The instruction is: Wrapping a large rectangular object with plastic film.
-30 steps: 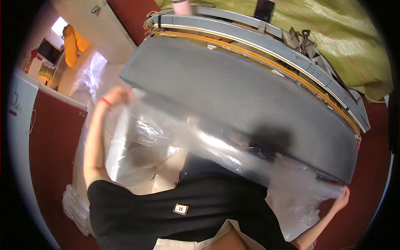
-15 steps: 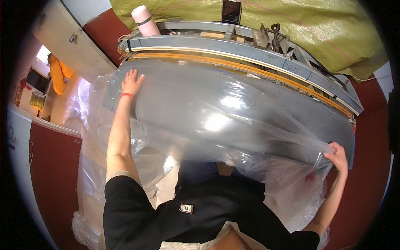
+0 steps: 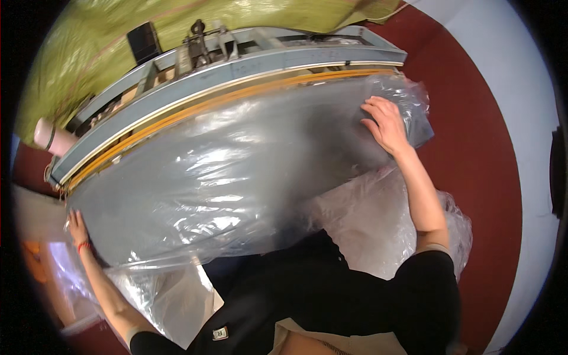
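A large clear plastic sheet [image 3: 225,171] lies spread over a grey table top [image 3: 331,124]. My right hand [image 3: 387,124] rests flat on the sheet near the table's right end, fingers apart. My left hand [image 3: 77,228], with a red band on the wrist, presses the sheet at the table's left corner. More of the plastic [image 3: 378,219] hangs down over the near edge in front of my black top.
Behind the table runs a long grey machine bar [image 3: 236,68] with an orange strip [image 3: 225,100] along it. A pink roll [image 3: 50,136] lies at its left end. Green cloth [image 3: 118,29] covers the back. Red floor [image 3: 491,177] is on the right.
The view has swung to the left. The plastic sheet now covers the whole table top, and both hands have moved outward to its two ends.
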Available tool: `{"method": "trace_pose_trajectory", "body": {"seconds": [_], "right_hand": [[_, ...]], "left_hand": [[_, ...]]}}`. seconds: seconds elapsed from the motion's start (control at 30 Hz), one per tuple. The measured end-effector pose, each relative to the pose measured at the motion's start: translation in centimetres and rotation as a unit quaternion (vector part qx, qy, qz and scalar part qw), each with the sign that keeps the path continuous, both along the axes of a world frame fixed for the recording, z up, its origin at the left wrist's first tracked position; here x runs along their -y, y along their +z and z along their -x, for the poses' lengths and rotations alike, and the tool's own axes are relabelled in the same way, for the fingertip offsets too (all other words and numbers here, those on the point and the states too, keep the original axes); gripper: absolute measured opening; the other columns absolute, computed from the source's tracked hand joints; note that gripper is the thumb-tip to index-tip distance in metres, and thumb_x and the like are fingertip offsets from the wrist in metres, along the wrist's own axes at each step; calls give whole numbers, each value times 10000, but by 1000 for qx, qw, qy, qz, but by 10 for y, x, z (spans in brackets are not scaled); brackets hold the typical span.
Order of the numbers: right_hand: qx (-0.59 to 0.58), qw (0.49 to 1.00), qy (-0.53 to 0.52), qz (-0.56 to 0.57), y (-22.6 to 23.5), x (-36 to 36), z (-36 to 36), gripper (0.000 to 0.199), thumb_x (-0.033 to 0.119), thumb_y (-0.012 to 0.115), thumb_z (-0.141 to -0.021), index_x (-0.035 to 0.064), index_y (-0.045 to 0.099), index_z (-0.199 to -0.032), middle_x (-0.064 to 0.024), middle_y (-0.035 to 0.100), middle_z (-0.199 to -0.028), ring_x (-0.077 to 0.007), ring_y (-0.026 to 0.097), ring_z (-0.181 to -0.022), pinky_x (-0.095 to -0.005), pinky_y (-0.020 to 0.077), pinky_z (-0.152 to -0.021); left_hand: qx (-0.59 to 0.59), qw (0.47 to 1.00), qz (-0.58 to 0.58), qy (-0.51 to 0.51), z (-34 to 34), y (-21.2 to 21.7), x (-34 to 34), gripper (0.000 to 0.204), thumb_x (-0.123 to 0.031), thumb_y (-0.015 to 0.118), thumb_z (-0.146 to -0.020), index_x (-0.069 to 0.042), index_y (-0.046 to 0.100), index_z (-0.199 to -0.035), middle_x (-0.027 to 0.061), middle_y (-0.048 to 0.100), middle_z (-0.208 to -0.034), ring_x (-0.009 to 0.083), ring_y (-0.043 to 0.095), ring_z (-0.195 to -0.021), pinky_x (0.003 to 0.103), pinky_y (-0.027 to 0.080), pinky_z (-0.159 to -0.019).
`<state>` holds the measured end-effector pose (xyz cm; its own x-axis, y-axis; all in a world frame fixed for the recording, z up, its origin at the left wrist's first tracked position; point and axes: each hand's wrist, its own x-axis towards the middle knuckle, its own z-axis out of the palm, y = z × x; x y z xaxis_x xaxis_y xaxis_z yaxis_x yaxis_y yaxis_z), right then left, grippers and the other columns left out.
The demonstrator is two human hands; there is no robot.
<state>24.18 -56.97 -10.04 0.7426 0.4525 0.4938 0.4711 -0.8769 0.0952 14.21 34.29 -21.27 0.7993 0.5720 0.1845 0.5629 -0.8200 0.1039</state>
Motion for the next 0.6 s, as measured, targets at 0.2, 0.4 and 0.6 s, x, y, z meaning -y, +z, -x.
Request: {"method": "trace_pose_trajectory", "body": {"seconds": [0.2, 0.4, 0.6], "right_hand": [[-127, 925, -355, -44, -65, 99, -8, 632, 540, 401, -793, 131, 346, -1271, -134, 261, -1343, -302, 215, -1246, -441, 199, -981], [-207, 911, -356, -20, -59, 80, -1, 691, 615, 345, -777, 174, 294, -1306, -127, 186, -1380, -298, 155, -1271, -479, 173, -989], [-115, 968, -177, -135, -32, 29, -19, 515, 342, 453, -845, -17, 393, -1208, -173, 388, -1254, -285, 333, -1181, -353, 228, -994]], "left_hand": [[8, 999, 37, -1, 21, -11, -45, 635, -515, 318, -848, -75, 279, -1304, 162, 256, -1346, 271, 226, -1254, 333, 191, -1015], [174, 984, 32, 36, 50, -1, -53, 574, -424, 392, -862, 24, 384, -1221, 190, 415, -1234, 286, 365, -1174, 325, 263, -983], [400, 915, -40, -43, 156, 48, 51, 374, -243, 400, -878, -27, 447, -1180, 125, 468, -1197, 227, 448, -1088, 302, 322, -936]]}}
